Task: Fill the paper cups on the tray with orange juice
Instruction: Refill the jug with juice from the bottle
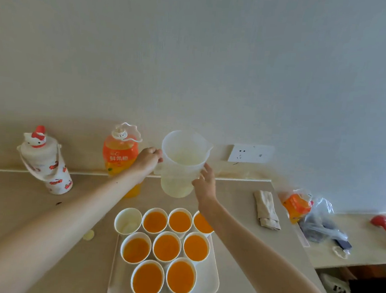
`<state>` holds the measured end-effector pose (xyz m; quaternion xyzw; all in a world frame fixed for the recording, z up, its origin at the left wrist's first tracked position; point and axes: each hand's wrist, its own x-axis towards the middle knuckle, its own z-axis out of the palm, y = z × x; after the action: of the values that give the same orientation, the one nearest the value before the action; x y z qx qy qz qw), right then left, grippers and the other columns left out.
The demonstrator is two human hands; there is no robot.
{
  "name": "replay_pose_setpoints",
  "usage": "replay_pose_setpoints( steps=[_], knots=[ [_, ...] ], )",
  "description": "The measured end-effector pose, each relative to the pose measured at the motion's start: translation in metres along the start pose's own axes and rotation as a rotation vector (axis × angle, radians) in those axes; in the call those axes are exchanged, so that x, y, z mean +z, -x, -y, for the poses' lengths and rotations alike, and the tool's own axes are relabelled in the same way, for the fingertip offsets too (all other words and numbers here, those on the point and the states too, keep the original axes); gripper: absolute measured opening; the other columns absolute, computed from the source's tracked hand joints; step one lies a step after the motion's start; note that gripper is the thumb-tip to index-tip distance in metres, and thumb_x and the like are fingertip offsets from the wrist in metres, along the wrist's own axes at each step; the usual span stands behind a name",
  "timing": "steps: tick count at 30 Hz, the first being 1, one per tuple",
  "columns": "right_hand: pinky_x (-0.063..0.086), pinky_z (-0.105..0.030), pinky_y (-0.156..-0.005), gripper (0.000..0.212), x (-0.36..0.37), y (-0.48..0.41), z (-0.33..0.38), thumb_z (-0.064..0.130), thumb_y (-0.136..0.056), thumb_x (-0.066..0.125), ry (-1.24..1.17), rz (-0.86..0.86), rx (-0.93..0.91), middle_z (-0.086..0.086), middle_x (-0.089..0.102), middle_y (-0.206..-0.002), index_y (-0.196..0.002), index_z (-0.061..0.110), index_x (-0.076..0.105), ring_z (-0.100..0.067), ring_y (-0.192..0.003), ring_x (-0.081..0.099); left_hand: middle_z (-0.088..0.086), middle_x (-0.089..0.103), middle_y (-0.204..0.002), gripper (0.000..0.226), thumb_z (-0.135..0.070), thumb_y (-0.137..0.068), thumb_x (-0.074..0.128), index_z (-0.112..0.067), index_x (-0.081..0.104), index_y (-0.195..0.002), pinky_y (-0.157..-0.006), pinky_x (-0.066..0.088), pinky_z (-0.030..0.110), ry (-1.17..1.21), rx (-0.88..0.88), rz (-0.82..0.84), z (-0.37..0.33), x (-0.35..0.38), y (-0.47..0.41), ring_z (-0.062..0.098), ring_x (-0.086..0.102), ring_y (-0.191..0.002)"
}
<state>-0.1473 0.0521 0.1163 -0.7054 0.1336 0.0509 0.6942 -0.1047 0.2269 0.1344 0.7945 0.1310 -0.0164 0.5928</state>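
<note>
Jug (pixel 181 166) held up over the tray (pixel 210 284), looking all but empty. The left hand (pixel 148 160) is curled round its handle, the right hand (pixel 204 184) steadies the side with loose, spread fingers. Eight cups show orange and one empty cup (pixel 128 221) waits at the far-left corner, so I'd refill from the juice bottle (pixel 119 156) first, then pour slowly. Pale wall (pixel 194 54), beige counter (pixel 21 202), a socket (pixel 251 153).

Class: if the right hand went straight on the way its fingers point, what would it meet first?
Probably the clear jug: the right hand lies close against its side, though contact is unclear.
</note>
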Motion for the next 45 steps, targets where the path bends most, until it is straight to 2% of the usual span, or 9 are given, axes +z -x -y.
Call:
replay_pose_setpoints(
  steps=[8,12,18,25,28,33,39,43,45],
  knots=[
    [0.048,-0.040,-0.102,0.059,-0.019,-0.072,-0.039,-0.011,-0.085,0.042,0.080,0.076,0.119,-0.011,0.055,-0.134,-0.137,0.017,0.046,-0.028,-0.121,0.055,0.005,0.057,-0.077,0.025,-0.015,-0.100,0.043,-0.009,0.057,-0.080,-0.076,0.037,0.031,-0.030,-0.119,-0.078,0.038,0.033,-0.032,0.022,0.050,-0.080],
    [0.049,-0.042,-0.101,0.058,-0.021,-0.091,-0.060,-0.008,-0.084,0.048,0.120,0.107,0.166,-0.008,0.059,-0.130,-0.137,0.015,0.049,-0.026,-0.119,0.057,0.015,0.064,-0.094,0.024,-0.018,-0.099,0.044,-0.004,0.062,-0.094,-0.087,0.046,0.041,-0.082,-0.144,-0.080,0.059,0.037,-0.040,0.026,0.055,-0.090],
    [0.052,-0.039,-0.097,0.055,-0.017,-0.096,-0.085,0.004,-0.076,0.048,0.157,0.126,0.189,-0.008,0.064,-0.123,-0.129,0.015,0.057,-0.026,-0.117,0.060,0.009,0.055,-0.083,0.028,-0.019,-0.104,0.036,-0.002,0.059,-0.102,-0.074,0.037,0.032,-0.208,-0.105,-0.060,0.073,0.042,-0.038,0.023,0.050,-0.084],
    [0.047,-0.028,-0.090,0.057,-0.016,-0.077,-0.066,-0.008,-0.091,0.045,0.219,0.143,0.193,-0.008,0.053,-0.135,-0.144,0.011,0.040,-0.025,-0.121,0.053,0.013,0.055,-0.100,0.022,-0.022,-0.105,0.031,-0.009,0.050,-0.101,-0.077,0.035,0.030,-0.325,-0.058,-0.005,0.076,0.036,-0.042,0.028,0.053,-0.098],
    [0.043,-0.034,-0.102,0.069,-0.012,-0.054,-0.048,-0.013,-0.087,0.040,0.334,-0.055,0.139,-0.010,0.039,-0.148,-0.150,0.013,0.030,-0.028,-0.132,0.043,0.019,0.051,-0.114,0.026,-0.018,-0.105,0.030,0.001,0.046,-0.112,-0.080,0.034,0.029,-0.319,-0.010,-0.014,0.072,0.033,-0.038,0.031,0.051,-0.107],
    [0.039,-0.035,-0.098,0.062,0.019,-0.030,-0.008,-0.012,-0.079,0.041,0.569,-0.428,-0.385,-0.008,0.047,-0.125,-0.136,0.013,0.043,-0.024,-0.113,0.044,0.013,0.055,-0.109,0.026,-0.017,-0.102,0.039,0.000,0.050,-0.118,-0.074,0.035,0.028,-0.392,0.001,0.065,0.070,0.002,-0.020,0.028,0.053,-0.101],
    [0.035,-0.038,-0.105,0.055,0.100,-0.022,0.019,-0.007,-0.082,0.047,0.823,-0.095,-0.694,-0.009,0.050,-0.136,-0.135,0.008,0.050,-0.027,-0.122,0.041,0.006,0.061,-0.084,0.016,-0.015,-0.099,0.049,-0.004,0.058,-0.093,-0.061,0.046,0.016,-0.361,-0.175,0.370,0.081,-0.072,-0.002,0.015,0.061,-0.076],
    [0.013,-0.040,-0.118,0.072,0.144,-0.033,0.026,0.010,-0.091,0.051,1.107,0.203,-0.603,-0.006,0.013,-0.162,-0.154,0.017,0.018,-0.027,-0.146,0.012,0.007,0.062,-0.075,0.017,-0.014,-0.097,0.053,-0.004,0.059,-0.085,-0.059,0.046,0.023,-0.394,-0.218,0.295,0.091,-0.110,-0.002,0.019,0.063,-0.067],
    [0.011,-0.042,-0.118,0.068,0.153,-0.042,0.026,0.019,-0.093,0.054,1.249,0.208,-0.624,-0.008,0.009,-0.163,-0.153,0.018,0.021,-0.029,-0.148,0.008,0.007,0.061,-0.080,0.012,-0.015,-0.093,0.059,-0.004,0.061,-0.090,-0.067,0.046,0.028,-0.478,-0.198,0.187,0.096,-0.121,-0.003,0.023,0.063,-0.078]
  ],
)
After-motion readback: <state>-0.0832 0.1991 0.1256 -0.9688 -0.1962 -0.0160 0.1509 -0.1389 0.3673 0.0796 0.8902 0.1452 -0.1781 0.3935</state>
